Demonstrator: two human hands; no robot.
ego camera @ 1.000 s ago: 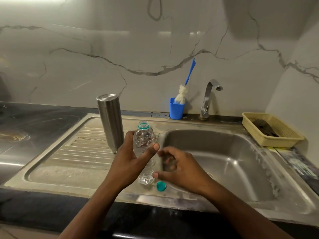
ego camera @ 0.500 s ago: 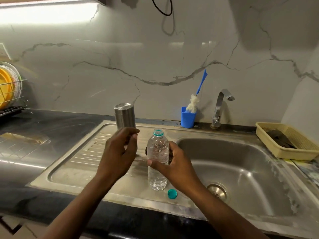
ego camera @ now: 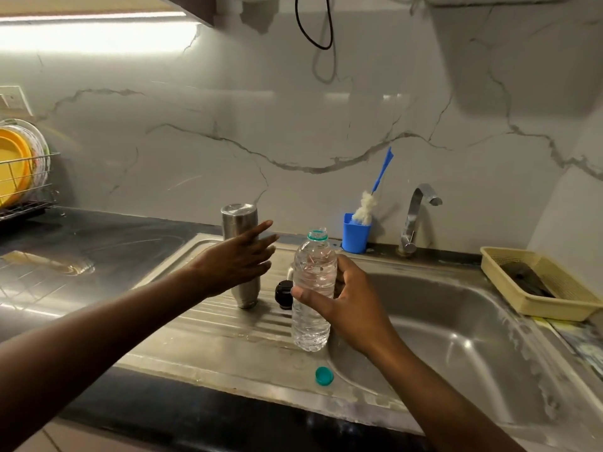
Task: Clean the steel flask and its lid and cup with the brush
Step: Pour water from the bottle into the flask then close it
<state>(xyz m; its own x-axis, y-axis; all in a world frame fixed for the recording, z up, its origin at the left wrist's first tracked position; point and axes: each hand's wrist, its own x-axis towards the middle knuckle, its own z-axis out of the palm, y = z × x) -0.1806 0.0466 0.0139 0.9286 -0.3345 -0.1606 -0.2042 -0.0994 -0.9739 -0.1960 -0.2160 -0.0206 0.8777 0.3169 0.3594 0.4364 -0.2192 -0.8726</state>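
Over the ribbed drainboard (ego camera: 208,318), left hand (ego camera: 239,261) is spread flat, fingers extended, in front of the steel flask (ego camera: 239,252) — cannot tell if the palm touches it. Flask stands inverted on the drainboard, narrow end down, flat base up. Right hand (ego camera: 347,300) is wrapped around a clear plastic bottle (ego camera: 313,288), thumb across the front, fingers behind; bottle is upright, uncapped, base on the drainboard edge next to the basin (ego camera: 456,324). Small black lid (ego camera: 283,293) sits on the drainboard between flask and bottle, partly hidden behind the bottle. Teal bottle cap (ego camera: 324,376) lies on the sink's front rim, near the bottle's base. Brush (ego camera: 375,194) — blue handle, white head — stands tilted in a blue holder cup (ego camera: 355,234) at the back ledge, left of the tap (ego camera: 416,216). Beige basket (ego camera: 535,283) sits right of the basin. Dish rack (ego camera: 24,181) with yellow plates at far left on the dark counter (ego camera: 81,236).
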